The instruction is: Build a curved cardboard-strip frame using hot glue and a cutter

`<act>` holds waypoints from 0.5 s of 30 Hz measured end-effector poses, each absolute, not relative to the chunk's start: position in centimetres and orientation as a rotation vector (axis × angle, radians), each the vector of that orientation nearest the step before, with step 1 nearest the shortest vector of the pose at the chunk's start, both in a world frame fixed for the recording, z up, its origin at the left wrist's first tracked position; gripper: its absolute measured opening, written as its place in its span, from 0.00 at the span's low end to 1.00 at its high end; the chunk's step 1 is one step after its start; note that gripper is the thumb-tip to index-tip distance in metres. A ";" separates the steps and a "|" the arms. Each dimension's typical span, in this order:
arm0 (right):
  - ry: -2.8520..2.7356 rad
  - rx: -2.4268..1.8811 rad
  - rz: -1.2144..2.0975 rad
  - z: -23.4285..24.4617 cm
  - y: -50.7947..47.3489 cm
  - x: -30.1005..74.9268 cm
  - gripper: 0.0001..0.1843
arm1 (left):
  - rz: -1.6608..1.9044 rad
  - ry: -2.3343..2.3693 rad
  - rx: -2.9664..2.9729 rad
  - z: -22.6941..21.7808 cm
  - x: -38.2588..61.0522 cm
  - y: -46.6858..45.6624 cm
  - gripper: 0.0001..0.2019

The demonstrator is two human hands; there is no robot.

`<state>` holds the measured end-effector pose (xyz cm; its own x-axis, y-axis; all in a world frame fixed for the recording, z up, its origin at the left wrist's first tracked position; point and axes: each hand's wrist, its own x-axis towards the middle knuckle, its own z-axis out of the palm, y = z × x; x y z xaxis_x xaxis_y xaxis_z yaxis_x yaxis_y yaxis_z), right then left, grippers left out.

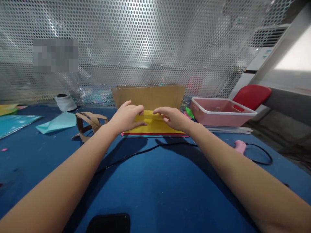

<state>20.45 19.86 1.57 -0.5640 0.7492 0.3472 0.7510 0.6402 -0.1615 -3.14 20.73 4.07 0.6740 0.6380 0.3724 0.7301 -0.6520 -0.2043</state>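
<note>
Both my hands are over a stack of coloured paper near the back of the blue table. A yellow sheet [155, 127] lies on top, with red and blue edges showing beneath it. My left hand [128, 116] is above the left part of the stack, its thumb and fingers apart. Over the right part, my right hand [171, 116] has its fingers loosely bent and apart, pointing inward. Neither hand visibly grips anything, though whether the fingertips touch the yellow paper is unclear. Behind the stack stands a brown cardboard box [148, 96], its lower part partly hidden.
Left are cut cardboard strips [91, 121], light-blue folded paper [59, 122] and a white roll [65, 103]. A pink basket [223, 118] and a pink glue gun [240, 146] stand right. A black cable [141, 152] crosses the table; a black object [109, 223] lies in front.
</note>
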 end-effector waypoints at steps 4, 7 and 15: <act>-2.552 -1.152 -0.047 1.6 19.4 20.3 0.19 | -0.427 -1.191 -2.446 3.4 -2.6 20.5 0.12; -2.628 -1.156 -0.077 1.2 19.2 20.3 0.19 | -0.419 -1.213 -2.432 3.1 -2.4 20.4 0.13; -2.704 -1.186 -0.127 0.7 19.3 20.0 0.23 | -0.390 -1.144 -2.486 3.0 -2.9 20.7 0.11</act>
